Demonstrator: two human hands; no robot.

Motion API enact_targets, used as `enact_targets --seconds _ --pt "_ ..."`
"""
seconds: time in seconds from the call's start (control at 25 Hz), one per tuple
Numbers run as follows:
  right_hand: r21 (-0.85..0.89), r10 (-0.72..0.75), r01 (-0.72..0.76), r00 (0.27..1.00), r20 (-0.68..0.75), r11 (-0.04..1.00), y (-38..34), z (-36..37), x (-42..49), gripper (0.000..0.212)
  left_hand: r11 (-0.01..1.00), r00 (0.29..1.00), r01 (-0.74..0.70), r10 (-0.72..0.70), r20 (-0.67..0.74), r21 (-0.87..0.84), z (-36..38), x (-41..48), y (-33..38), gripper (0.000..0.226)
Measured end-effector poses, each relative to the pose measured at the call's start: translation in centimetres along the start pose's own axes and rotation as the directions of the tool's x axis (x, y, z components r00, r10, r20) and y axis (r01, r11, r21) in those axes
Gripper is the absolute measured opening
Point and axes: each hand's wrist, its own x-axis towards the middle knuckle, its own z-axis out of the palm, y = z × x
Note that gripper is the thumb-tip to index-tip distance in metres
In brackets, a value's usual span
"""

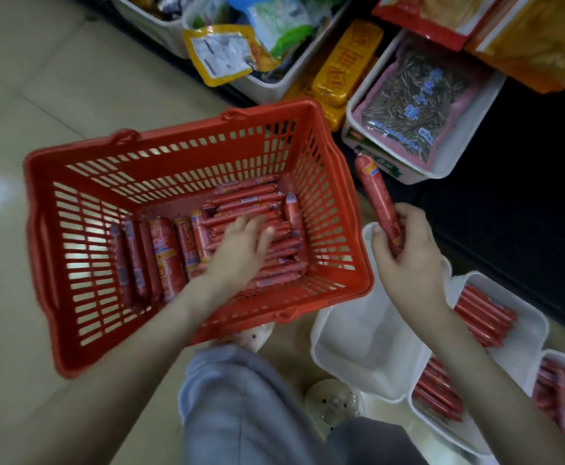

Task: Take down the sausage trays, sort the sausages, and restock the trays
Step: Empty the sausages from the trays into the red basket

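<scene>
Basket: red plastic, rectangular, with slotted lattice walls, sitting on glossy beige floor tiles.
Fat sausages: glossy red casings with printed labels, lying side by side in the basket's left half, their long axes running near to far.
Thin sausages: slim red sticks stacked in the basket's right half, their long axes running crosswise, at right angles to the fat ones.
Left hand: inside the basket, fingers spread fairly straight on the thin stack (blurred, so no finer detail).
Right hand: just outside the basket's right wall, fingers curled round the held sausage.
Held sausage: fat, smooth, cylindrical; its long axis slants away from the person, free crimped end pointing toward the shelf tub.
Empty tray: white, smooth, rounded corners, below the right wrist.
Filled tray: white, holding tray sausages, thin and laid diagonally.
Shelf tub: white, holding a clear packet of dark slivers.
</scene>
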Motion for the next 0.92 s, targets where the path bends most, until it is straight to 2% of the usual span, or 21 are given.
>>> enact_targets --seconds 0.04,0.12,0.2,0.24,0.36,0.44,0.52,0.64,0.76,0.84,0.92 --pt "0.029 -0.035 0.034 0.998 0.058 0.999 -1.6 1.1 0.0 0.028 0.989 0.998 -0.015 0.007 -0.06 -0.145 -1.0 -1.2 1.7 0.042" --pt "0.073 -0.137 0.125 0.969 0.203 0.99 -4.9 4.2 -0.5 0.035 0.922 0.998 -0.034 0.008 -0.069 -0.385 -2.6 -3.6 4.4 0.034" --pt "0.109 -0.233 0.206 0.884 0.405 0.972 -7.7 7.7 -1.5 0.051 0.848 0.988 0.042 -0.116 -0.106 -0.527 -3.7 -4.9 4.4 0.028" --pt "0.122 -0.248 0.217 0.824 0.51 0.969 -8.7 9.2 -1.8 0.059 0.835 0.969 0.102 -0.206 -0.135 -0.541 -4.3 -5.1 3.5 0.025" --pt "0.065 -0.213 0.24 0.663 0.717 0.969 -9.9 11.9 -1.5 0.064 0.873 0.899 0.324 -0.404 -0.17 -0.364 -6.2 -4.4 -2.2 0.033" --pt "-0.019 -0.146 0.255 0.611 0.778 0.967 -9.5 12.9 -1.0 0.06 0.833 0.822 0.525 -0.549 -0.15 -0.174 -6.6 -3.8 -7.0 0.039" --pt "-0.083 -0.09 0.26 0.591 0.802 0.962 -8.8 13.3 -0.7 0.059 0.787 0.776 0.616 -0.613 -0.152 -0.029 -6.6 -3.7 -10.6 0.036" --pt "-0.166 -0.026 0.294 0.554 0.832 0.941 -7.3 13.9 -0.7 0.059 0.762 0.795 0.607 -0.589 -0.147 0.226 -5.2 -3.5 -13.6 0.04" --pt "-0.208 -0.005 0.322 0.553 0.833 0.924 -6.3 13.9 -0.5 0.056 0.699 0.822 0.506 -0.567 -0.039 0.506 -4.8 -2.6 -13.1 0.039" --pt "-0.255 -0.031 0.377 0.608 0.793 0.89 -6.0 13.4 -0.4 0.053 0.694 0.847 0.455 -0.532 -0.029 0.558 -4.9 -1.9 -11.1 0.044" --pt "-0.294 -0.098 0.436 0.681 0.725 0.851 -5.8 12.4 -0.4 0.051 0.773 0.914 0.396 -0.383 -0.132 0.495 -5.4 -1.7 -7.6 0.04"
